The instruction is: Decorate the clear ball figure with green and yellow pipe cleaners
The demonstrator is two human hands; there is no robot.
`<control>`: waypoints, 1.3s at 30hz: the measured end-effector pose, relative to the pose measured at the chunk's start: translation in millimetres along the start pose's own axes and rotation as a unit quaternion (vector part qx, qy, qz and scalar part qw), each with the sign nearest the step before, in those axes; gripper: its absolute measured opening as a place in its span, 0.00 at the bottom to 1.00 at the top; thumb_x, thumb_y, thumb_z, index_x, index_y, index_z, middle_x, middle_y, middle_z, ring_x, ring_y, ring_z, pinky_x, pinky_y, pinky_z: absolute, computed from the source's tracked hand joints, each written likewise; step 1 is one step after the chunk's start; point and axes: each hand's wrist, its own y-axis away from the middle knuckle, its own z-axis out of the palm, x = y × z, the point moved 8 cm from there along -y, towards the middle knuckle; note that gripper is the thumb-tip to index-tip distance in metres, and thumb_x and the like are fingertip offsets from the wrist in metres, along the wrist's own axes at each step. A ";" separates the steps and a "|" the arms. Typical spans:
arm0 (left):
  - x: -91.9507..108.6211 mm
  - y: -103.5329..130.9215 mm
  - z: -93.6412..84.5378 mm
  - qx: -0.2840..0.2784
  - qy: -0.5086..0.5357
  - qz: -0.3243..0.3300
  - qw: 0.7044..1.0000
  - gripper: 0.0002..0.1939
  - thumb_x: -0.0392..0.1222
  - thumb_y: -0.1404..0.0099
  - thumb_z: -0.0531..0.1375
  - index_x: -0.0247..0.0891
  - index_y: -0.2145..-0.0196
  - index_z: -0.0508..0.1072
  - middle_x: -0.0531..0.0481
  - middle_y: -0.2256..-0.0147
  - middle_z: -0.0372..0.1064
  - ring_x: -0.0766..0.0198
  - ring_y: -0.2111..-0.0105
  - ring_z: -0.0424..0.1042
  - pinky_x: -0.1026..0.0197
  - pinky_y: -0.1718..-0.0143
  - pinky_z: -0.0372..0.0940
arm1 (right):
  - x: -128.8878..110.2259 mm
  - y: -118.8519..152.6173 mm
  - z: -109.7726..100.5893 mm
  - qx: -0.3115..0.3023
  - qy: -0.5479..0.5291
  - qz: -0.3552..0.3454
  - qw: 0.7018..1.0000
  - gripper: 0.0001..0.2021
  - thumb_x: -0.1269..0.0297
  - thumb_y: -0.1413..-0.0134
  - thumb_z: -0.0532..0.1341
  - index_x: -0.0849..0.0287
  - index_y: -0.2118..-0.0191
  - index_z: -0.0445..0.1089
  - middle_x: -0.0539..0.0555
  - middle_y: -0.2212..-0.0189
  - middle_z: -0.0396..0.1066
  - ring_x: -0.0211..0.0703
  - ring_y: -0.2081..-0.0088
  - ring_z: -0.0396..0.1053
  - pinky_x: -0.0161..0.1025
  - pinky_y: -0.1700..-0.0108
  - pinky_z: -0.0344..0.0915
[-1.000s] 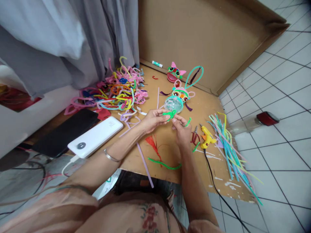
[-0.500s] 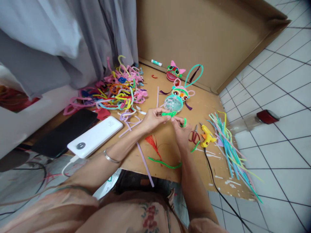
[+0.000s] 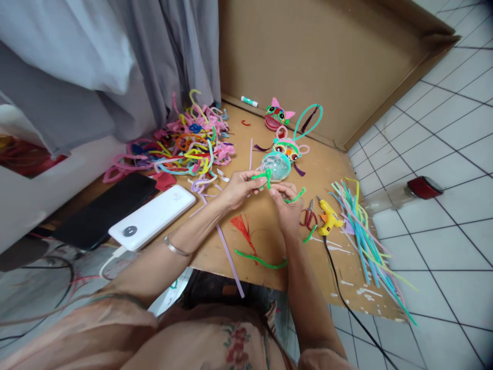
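A bent green pipe cleaner (image 3: 268, 176) is pinched between my two hands over the middle of the table. My left hand (image 3: 242, 189) has its fingers closed on the looped end. The fingers of my right hand (image 3: 288, 203) are closed on it too, and a green end sticks out to the right. Just beyond the hands lies a clear dome (image 3: 276, 167) with a turquoise rim, against a pipe-cleaner animal face (image 3: 287, 149). Below them, a red tassel (image 3: 242, 226) and a loose green pipe cleaner (image 3: 262, 260) lie on the table.
To the left are a tangled pile of coloured pipe cleaners (image 3: 192, 136), a white power bank (image 3: 152, 218) and a black phone-like slab (image 3: 103, 210). On the right lie red-handled scissors (image 3: 308, 217), a yellow glue gun (image 3: 329, 217) with its cord, and straight pipe cleaners (image 3: 358, 231).
The green pipe cleaner has been turned, so a loop now stands up and one end hangs between the hands. Its other end now points out to the right. Both hands stay closed on it.
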 end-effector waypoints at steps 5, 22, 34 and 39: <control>-1.1 -1.2 -3.4 0.007 0.019 -0.027 0.999 0.22 0.50 0.60 0.74 0.32 0.75 0.73 0.54 0.81 0.65 0.74 0.81 0.61 0.69 0.80 0.53 | 4.0 5.4 6.6 -0.019 0.022 0.014 0.999 0.07 0.61 0.49 0.63 0.58 0.67 0.75 0.52 0.69 0.74 0.41 0.66 0.70 0.40 0.60 0.67; 6.0 -0.4 -11.7 0.028 -0.201 0.040 0.978 0.14 0.48 0.46 0.63 0.34 0.78 0.69 0.55 0.82 0.62 0.72 0.81 0.58 0.67 0.77 0.52 | -26.3 17.2 15.1 -0.076 0.120 -0.160 0.977 0.06 0.66 0.43 0.60 0.49 0.65 0.75 0.51 0.64 0.77 0.44 0.58 0.73 0.47 0.49 0.65; -7.8 7.6 11.7 -0.114 -0.346 0.018 0.931 0.11 0.45 0.44 0.58 0.33 0.71 0.74 0.56 0.79 0.59 0.70 0.78 0.54 0.65 0.75 0.48 | 1.5 1.0 -11.2 0.048 0.004 -0.025 0.999 0.04 0.63 0.53 0.67 0.57 0.72 0.74 0.50 0.72 0.75 0.41 0.65 0.71 0.41 0.57 0.67; -6.3 10.8 17.5 -0.130 -0.334 0.011 0.933 0.10 0.42 0.47 0.59 0.33 0.71 0.73 0.57 0.79 0.57 0.71 0.78 0.53 0.66 0.76 0.48 | 16.1 -1.0 -13.1 0.066 -0.044 0.038 0.996 0.07 0.61 0.56 0.68 0.59 0.72 0.74 0.50 0.74 0.75 0.39 0.69 0.71 0.39 0.61 0.68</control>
